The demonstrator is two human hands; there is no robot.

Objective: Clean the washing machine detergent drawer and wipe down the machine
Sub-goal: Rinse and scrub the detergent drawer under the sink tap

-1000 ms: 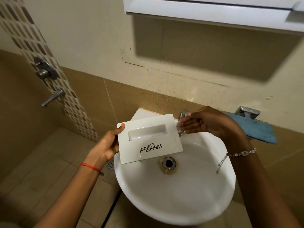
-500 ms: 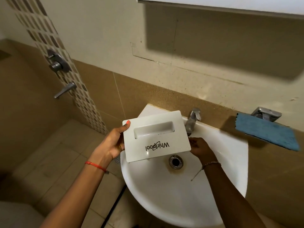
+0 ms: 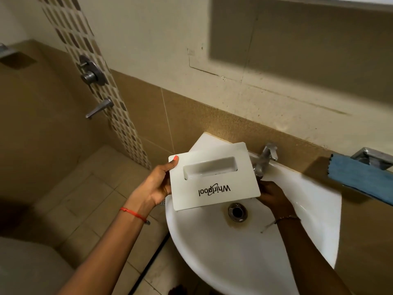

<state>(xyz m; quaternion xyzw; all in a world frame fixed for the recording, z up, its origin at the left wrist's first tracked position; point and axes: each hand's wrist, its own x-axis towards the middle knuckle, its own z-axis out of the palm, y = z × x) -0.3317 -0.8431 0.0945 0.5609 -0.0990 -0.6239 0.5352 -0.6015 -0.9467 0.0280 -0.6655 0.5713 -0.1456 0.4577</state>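
Note:
The white detergent drawer (image 3: 214, 179), its front panel printed "Whirlpool" upside down, is held level over the back left of the white sink (image 3: 244, 252). My left hand (image 3: 157, 184) grips its left edge, thumb on the top corner. My right hand (image 3: 272, 194) is at the drawer's right lower corner, under the metal tap (image 3: 264, 158); its fingers are hidden behind the panel, so its grip cannot be made out. No water stream is visible.
A blue cloth (image 3: 359, 177) lies on the ledge right of the sink, beside a metal holder (image 3: 372, 156). The drain (image 3: 237, 211) has a brown stain ring. Shower controls (image 3: 91, 75) sit on the mosaic strip at left. Tiled floor lies below left.
My right hand has dropped from the tap top down to the drawer's right corner under the spout. The drawer has barely moved. The view has tilted down and left.

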